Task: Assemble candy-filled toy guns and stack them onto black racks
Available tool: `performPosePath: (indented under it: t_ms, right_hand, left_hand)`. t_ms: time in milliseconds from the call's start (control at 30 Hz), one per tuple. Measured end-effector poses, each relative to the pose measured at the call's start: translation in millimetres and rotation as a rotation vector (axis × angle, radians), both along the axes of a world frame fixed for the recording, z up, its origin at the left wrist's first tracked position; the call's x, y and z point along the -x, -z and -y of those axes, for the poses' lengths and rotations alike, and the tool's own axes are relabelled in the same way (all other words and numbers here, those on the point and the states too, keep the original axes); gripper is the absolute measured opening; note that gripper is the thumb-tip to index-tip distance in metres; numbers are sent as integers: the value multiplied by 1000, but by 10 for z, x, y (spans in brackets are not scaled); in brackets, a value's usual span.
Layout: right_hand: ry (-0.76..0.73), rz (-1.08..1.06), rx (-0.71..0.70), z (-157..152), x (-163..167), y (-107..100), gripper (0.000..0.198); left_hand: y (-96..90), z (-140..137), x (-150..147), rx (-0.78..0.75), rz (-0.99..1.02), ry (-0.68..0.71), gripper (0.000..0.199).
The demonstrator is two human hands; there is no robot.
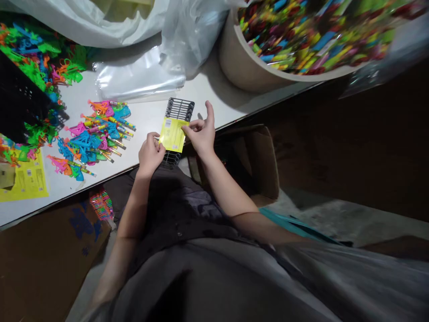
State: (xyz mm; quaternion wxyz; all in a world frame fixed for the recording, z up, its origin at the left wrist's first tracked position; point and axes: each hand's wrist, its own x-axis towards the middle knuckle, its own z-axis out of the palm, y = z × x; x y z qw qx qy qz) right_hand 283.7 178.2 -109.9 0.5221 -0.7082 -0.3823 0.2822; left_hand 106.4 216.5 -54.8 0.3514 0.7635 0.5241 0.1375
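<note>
A yellow printed card lies across a black plastic rack with thin bars, near the front edge of the white table. At the card's lower left edge, my left hand is closed with its fingertips on the card. My right hand pinches the card's right edge with the thumb and curled fingers, while one finger points upward. Left of the rack is a loose pile of colourful plastic toys on printed tubes. The rack's lower end shows between my hands, and its middle is hidden under the card.
Clear plastic bags lie behind the toys. A large tub of wrapped colourful pieces stands at the back right. More toys and yellow card sheets are at the left. Cardboard boxes sit below the table edge.
</note>
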Motion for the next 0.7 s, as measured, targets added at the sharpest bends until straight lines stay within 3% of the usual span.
performPosePath:
  t_ms: [333,700]
  right_hand:
    - [-52,164,8,21,-33,58,89]
    - [-57,166,4,12,-22,53,91]
  left_hand:
    - [-52,-2,-29,-2,-87,39,23]
    - [-79,6,-56,-8,-210,54,24]
